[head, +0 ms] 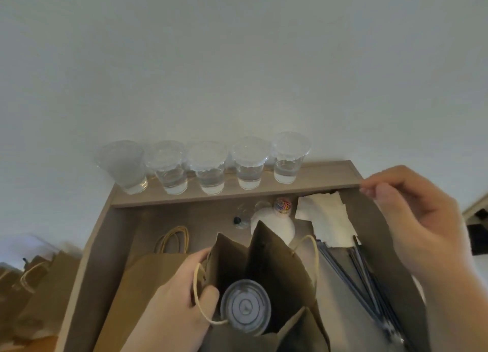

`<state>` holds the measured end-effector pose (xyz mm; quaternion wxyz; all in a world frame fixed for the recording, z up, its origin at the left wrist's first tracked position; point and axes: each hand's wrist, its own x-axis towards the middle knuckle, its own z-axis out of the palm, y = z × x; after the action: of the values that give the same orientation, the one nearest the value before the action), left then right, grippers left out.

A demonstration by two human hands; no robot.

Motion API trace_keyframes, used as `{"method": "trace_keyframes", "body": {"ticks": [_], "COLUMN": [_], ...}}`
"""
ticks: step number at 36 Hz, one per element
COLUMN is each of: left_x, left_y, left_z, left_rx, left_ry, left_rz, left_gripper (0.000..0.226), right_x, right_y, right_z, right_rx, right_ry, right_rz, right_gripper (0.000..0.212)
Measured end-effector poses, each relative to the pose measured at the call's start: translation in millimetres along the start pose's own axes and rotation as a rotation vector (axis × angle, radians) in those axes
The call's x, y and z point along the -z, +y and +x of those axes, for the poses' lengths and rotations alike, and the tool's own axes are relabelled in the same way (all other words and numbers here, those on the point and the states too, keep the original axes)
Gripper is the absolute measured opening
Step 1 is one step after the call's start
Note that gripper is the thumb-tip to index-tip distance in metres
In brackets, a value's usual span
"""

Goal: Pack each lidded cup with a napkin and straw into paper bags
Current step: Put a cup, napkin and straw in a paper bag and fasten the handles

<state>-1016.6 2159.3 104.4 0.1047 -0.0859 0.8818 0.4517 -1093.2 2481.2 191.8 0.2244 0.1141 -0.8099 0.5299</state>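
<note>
An open brown paper bag [274,262] stands on the desk in front of me. Inside it a lidded clear cup [245,306] sits upright. My left hand [179,293] grips the bag's left rim beside its string handle. My right hand [417,214] hovers at the right with loosely bent fingers that hold nothing, its fingertips near the shelf edge, above a pile of white napkins [327,219]. Dark straws [364,280] lie in a bundle right of the bag. Several lidded cups of water [208,166] stand in a row on the raised shelf [317,180] at the back.
Flat paper bags [148,272] lie stacked under and left of the open bag. More brown bags [34,280] stand off the desk at the far left. A small jar of coloured clips [282,205], a little glass jar [241,219] and a white rounded object [280,225] sit behind the bag.
</note>
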Motion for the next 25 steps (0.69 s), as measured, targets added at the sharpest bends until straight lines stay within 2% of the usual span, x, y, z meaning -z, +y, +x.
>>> {"method": "trace_keyframes", "body": {"ticks": [1,3,6,7,9,11,14,17,19,22,25], "left_x": [0.2,0.0,-2.7,-3.7,-5.6,-7.2,-10.2,-12.6,-13.4,-14.5,-16.3], "left_y": [1.1,3.7,6.7,6.9,7.2,8.9,11.8,12.1,13.7,16.7,15.0], "left_z": [0.9,1.9,-0.5,-1.5,-3.8,-5.8,-6.5,-6.1,-8.7,-13.5,-17.2], "left_rx": [-0.002,0.013,0.047,0.049,0.046,0.050,0.050,0.058,0.075,0.099,0.097], "left_ry": [0.008,0.031,0.031,0.029,0.033,0.054,0.089,0.113,0.118,0.122,0.153], "left_rz": [0.009,0.029,0.017,0.012,0.014,0.008,0.013,0.052,0.073,0.067,0.063], "left_gripper": [0.061,0.068,0.054,0.050,0.048,0.046,0.047,0.060,0.057,0.051,0.054], "right_x": [6.2,14.4,4.2,-3.6,-21.6,-39.2,-60.8,-74.3,-77.9,-79.8,-81.6], "right_y": [3.8,20.5,73.7,97.4,148.1,194.0,242.8,268.1,277.1,284.6,287.9], "right_z": [4.3,12.4,21.5,22.0,16.6,5.1,-3.2,-0.3,2.9,9.8,16.7], "right_rx": [-0.053,-0.177,-0.418,-0.490,-0.590,-0.611,-0.587,-0.546,-0.519,-0.514,-0.531], "right_ry": [0.066,0.143,0.161,0.124,-0.078,-0.269,-0.405,-0.527,-0.571,-0.566,-0.588], "right_rz": [0.000,0.012,-0.003,-0.030,-0.204,-0.381,-0.512,-0.673,-0.753,-0.815,-0.803], "right_gripper": [0.026,0.023,0.023,0.021,0.016,0.015,0.027,0.067,0.082,0.087,0.067]}}
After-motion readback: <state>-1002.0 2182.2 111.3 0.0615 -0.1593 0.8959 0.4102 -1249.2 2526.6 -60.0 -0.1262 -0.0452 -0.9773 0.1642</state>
